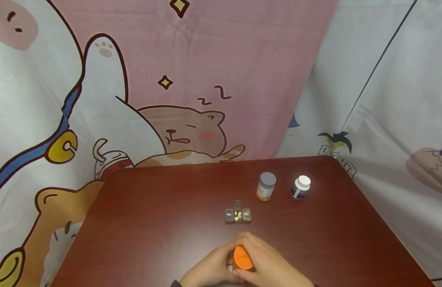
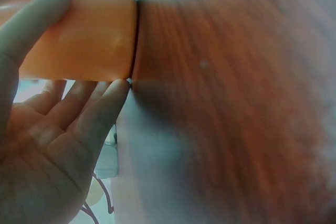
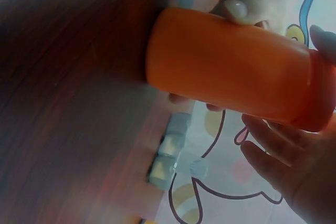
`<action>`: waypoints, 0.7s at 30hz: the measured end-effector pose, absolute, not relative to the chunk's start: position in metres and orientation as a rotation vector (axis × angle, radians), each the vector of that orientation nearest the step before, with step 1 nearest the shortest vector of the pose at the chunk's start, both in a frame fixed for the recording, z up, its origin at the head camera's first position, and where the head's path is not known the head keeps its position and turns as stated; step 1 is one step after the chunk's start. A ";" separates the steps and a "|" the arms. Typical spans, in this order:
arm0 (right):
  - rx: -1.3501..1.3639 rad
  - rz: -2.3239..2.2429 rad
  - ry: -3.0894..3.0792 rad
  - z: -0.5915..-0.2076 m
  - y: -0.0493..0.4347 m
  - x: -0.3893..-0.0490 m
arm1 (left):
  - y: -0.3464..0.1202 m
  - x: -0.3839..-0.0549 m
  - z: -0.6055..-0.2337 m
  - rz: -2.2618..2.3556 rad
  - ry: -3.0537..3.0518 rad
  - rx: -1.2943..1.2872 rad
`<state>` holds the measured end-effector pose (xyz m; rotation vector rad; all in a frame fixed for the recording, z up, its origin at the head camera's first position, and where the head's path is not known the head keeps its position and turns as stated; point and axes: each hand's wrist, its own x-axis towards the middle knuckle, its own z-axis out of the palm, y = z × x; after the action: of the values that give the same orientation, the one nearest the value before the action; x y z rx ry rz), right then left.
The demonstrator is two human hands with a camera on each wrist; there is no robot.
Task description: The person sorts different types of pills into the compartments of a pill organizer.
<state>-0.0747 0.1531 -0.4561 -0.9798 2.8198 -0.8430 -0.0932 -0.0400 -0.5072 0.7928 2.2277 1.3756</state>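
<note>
Close to the near edge, an orange bottle (image 3: 226,66) with an orange cap (image 1: 243,258) is upright between both hands. Its base meets the tabletop or is just above it. My left hand (image 1: 212,265) holds the bottle's body, thumb on one side and fingers on the other. Around the cap, my right hand (image 1: 269,261) curls its thumb and fingers. Just beyond the hands lies a small pill organizer (image 1: 229,215) with three compartments. The middle lid stands up, and pale yellow pills (image 1: 237,216) show inside; yellowish contents show through the right lid.
A grey-capped bottle (image 1: 266,186) stands behind the organizer to the right. Farther right is a white-capped dark-blue and white bottle (image 1: 300,187). The reddish-brown table (image 1: 153,223) reaches back to a cartoon-printed curtain (image 1: 242,52).
</note>
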 end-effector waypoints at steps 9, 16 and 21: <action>-0.903 -0.917 2.656 -0.457 0.150 -0.071 | -0.045 -0.090 -0.507 1.381 2.223 0.785; -0.675 -1.112 2.362 -0.445 0.179 -0.065 | -0.048 -0.092 -0.509 1.415 2.196 0.778; -0.638 -1.066 2.415 -0.442 0.193 -0.064 | -0.046 -0.093 -0.509 1.392 2.212 0.754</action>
<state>-0.0643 0.1932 -0.4421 -0.6379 2.4155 -1.0660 -0.0933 -0.0455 -0.5094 0.7540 2.2117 1.3919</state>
